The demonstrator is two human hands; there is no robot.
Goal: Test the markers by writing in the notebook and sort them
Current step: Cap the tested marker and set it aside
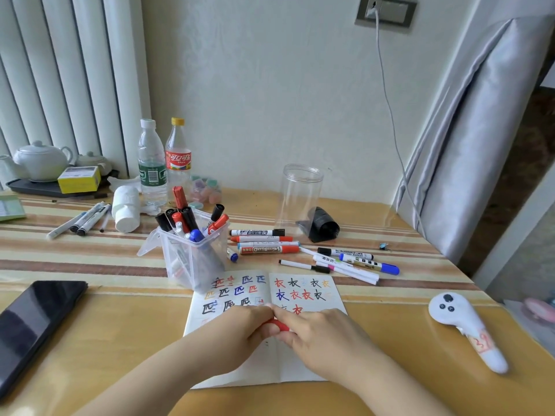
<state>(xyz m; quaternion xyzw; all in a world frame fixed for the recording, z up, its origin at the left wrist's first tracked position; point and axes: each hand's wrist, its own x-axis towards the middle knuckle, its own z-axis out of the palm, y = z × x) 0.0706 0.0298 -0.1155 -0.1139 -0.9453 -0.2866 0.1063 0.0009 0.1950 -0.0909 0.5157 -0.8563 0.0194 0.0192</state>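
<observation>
We grip a red marker (278,325) lying left-to-right over the open paper notebook (267,298), left hand (237,328) and right hand (318,334) curled round it; behind the notebook, a clear plastic bin (195,259) holds upright markers

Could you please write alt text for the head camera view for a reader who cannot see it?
Two bare hands, left hand and right hand, grip a red marker over an open white notebook with coloured test characters. Behind stand a clear plastic box of markers and loose markers on the striped table.
</observation>
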